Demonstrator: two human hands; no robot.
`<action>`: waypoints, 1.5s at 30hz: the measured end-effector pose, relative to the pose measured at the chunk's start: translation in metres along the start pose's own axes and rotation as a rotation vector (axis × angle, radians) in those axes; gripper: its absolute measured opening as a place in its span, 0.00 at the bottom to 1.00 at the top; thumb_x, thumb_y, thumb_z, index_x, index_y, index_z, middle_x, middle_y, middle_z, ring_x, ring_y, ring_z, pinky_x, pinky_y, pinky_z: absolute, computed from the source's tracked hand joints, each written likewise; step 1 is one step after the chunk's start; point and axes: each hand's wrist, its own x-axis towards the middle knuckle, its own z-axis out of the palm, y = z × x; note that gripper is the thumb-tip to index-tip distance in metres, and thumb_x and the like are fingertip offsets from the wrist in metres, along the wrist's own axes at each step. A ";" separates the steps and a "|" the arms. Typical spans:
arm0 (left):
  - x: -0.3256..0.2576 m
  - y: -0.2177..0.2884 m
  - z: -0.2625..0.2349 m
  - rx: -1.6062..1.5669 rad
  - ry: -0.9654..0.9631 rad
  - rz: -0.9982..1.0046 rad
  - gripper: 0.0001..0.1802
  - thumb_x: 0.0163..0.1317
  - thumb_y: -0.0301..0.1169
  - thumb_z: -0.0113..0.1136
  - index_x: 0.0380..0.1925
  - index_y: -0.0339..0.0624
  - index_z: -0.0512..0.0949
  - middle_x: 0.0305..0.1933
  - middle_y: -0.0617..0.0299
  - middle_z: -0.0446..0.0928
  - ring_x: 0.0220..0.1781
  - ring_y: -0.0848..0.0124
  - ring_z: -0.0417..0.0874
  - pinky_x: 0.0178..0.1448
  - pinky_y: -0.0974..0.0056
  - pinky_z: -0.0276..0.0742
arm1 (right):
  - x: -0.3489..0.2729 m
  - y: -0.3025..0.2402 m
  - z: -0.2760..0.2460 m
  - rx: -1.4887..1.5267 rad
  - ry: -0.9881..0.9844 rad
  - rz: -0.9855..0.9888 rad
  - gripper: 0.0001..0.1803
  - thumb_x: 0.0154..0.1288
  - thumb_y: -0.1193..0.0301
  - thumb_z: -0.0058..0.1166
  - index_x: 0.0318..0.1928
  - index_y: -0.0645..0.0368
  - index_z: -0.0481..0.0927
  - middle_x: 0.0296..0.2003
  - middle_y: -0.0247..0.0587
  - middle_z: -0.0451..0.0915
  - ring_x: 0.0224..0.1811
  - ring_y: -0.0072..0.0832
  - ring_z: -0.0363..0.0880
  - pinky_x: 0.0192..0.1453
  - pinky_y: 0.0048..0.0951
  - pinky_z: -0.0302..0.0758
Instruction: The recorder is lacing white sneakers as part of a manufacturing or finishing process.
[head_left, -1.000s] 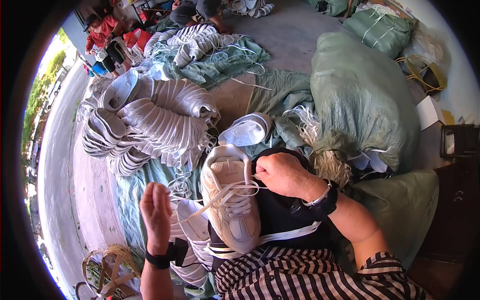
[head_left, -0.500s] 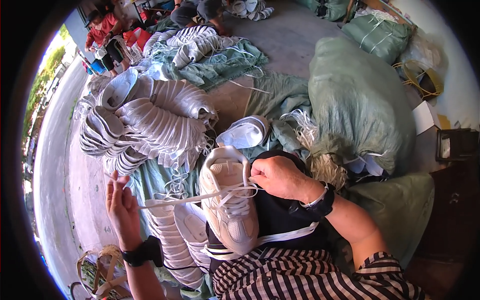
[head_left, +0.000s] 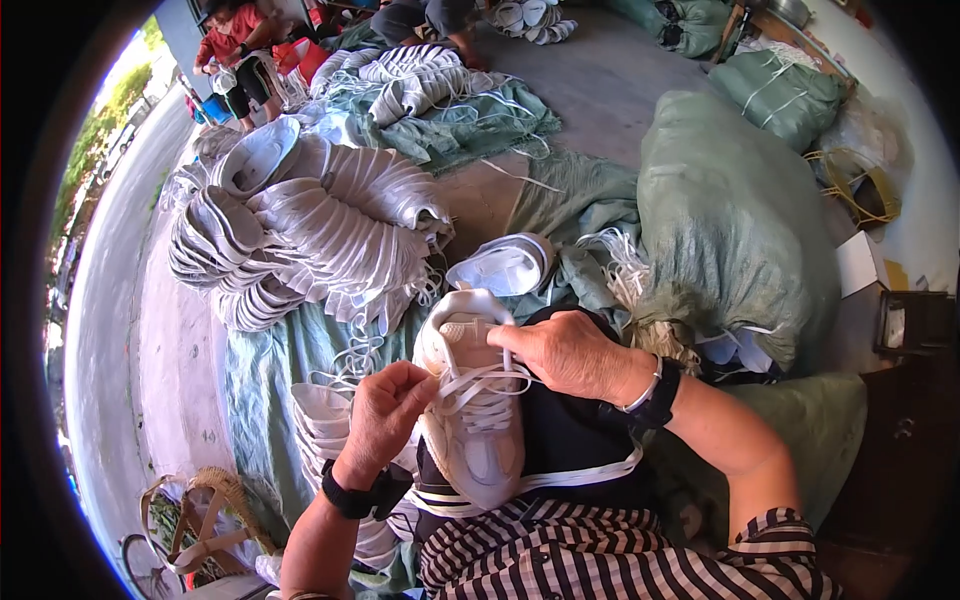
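Observation:
A white sneaker upper (head_left: 470,425) lies on my lap, toe toward me. My left hand (head_left: 385,415) pinches the white shoelace (head_left: 468,385) at the shoe's left side. My right hand (head_left: 565,352) rests on the right side near the tongue, fingers holding the lace across the eyelets. Both wrists wear dark bands. The lace crosses the upper between my two hands.
Rows of stacked white shoe uppers (head_left: 300,230) lie on a green sheet (head_left: 260,370) to the left and ahead. A large stuffed green sack (head_left: 730,220) sits at the right. A bundle of white laces (head_left: 625,270) lies beside it. Another person (head_left: 235,45) sits at the far left.
My left hand, which was stretched out to the left pulling the lace, has come back in to the shoe. My right hand stayed on the upper.

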 end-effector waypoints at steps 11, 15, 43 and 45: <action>0.001 -0.005 0.011 -0.169 0.046 0.008 0.10 0.64 0.32 0.57 0.31 0.35 0.76 0.28 0.70 0.75 0.30 0.84 0.70 0.36 0.76 0.66 | 0.029 -0.017 0.003 -0.333 -0.259 -0.005 0.07 0.52 0.72 0.54 0.30 0.59 0.82 0.39 0.45 0.76 0.48 0.40 0.71 0.48 0.43 0.67; 0.002 -0.009 0.008 -0.244 -0.003 0.007 0.10 0.65 0.33 0.57 0.30 0.37 0.75 0.28 0.71 0.74 0.31 0.84 0.70 0.38 0.76 0.67 | 0.026 0.006 0.017 -0.038 -0.046 0.027 0.07 0.57 0.71 0.52 0.30 0.63 0.78 0.36 0.41 0.77 0.44 0.32 0.75 0.45 0.37 0.71; 0.012 0.004 0.005 -0.042 0.092 0.003 0.10 0.57 0.32 0.62 0.26 0.36 0.77 0.26 0.67 0.77 0.30 0.83 0.73 0.36 0.76 0.69 | 0.037 -0.019 0.028 0.746 -0.146 0.173 0.11 0.61 0.80 0.54 0.44 0.63 0.79 0.33 0.31 0.82 0.39 0.14 0.76 0.46 0.20 0.74; 0.015 0.019 0.008 0.425 0.182 0.261 0.10 0.56 0.32 0.62 0.25 0.36 0.76 0.25 0.67 0.77 0.29 0.83 0.74 0.35 0.75 0.70 | 0.034 -0.023 0.026 0.716 -0.109 0.162 0.11 0.61 0.80 0.54 0.45 0.63 0.80 0.34 0.32 0.82 0.39 0.14 0.76 0.46 0.20 0.74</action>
